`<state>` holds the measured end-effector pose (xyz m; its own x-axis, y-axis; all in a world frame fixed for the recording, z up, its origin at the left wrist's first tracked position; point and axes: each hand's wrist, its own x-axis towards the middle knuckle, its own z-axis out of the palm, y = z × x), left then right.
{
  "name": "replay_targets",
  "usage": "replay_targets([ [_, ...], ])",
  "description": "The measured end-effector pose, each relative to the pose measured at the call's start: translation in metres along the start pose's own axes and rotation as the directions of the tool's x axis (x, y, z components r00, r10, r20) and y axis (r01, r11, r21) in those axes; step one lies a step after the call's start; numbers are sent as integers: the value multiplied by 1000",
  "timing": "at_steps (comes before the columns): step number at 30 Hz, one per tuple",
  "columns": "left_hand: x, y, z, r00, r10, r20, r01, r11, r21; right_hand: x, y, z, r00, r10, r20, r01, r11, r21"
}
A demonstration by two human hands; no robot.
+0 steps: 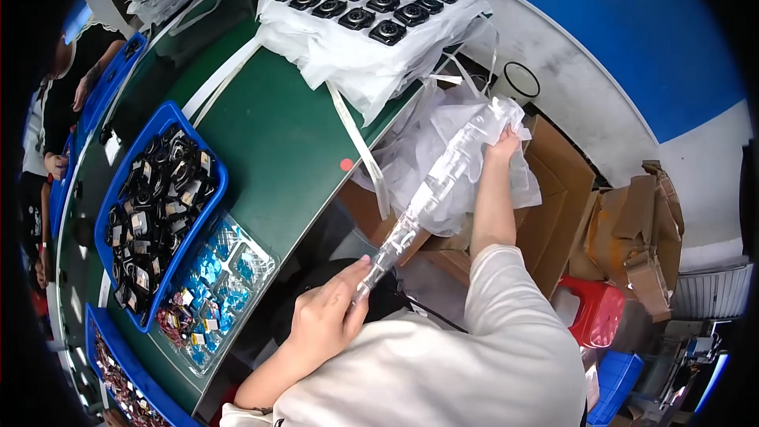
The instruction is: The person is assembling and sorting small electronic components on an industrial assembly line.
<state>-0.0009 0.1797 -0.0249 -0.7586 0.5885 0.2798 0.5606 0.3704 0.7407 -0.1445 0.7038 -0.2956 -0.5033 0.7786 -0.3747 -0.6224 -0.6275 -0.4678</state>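
Observation:
A clear, shiny moulded plastic tray (427, 190) is seen almost edge-on, slanting between my two hands beyond the table's edge. My left hand (328, 308) is closed round its near end, thumb below and fingers on top. At the far end my right hand (504, 144) grips it, with the fingers partly hidden behind the plastic. Just behind and under the tray hangs a crumpled translucent white plastic bag (455, 122); whether my right hand also touches the bag I cannot tell.
On the green table (277, 126), a blue bin (224, 182) holds black parts beside a clear tray (265, 257) of small blue pieces. White-wrapped stacked trays (340, 55) carry black round-centred units. Cardboard boxes (553, 190) and a red container (598, 312) stand right. Another person (91, 71) is at far left.

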Motion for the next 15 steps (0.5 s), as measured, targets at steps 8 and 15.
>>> replay_targets([
  [8, -20, -23, 3, 980, 175, 91, -185, 976, 118, -37, 65, 52, 946, 79, 316, -186, 927, 325],
  [15, -15, -31, 5, 989, 147, -6, -147, 987, 66, -44, 66, -10, 888, -41, 458, 417, -351, -839],
])
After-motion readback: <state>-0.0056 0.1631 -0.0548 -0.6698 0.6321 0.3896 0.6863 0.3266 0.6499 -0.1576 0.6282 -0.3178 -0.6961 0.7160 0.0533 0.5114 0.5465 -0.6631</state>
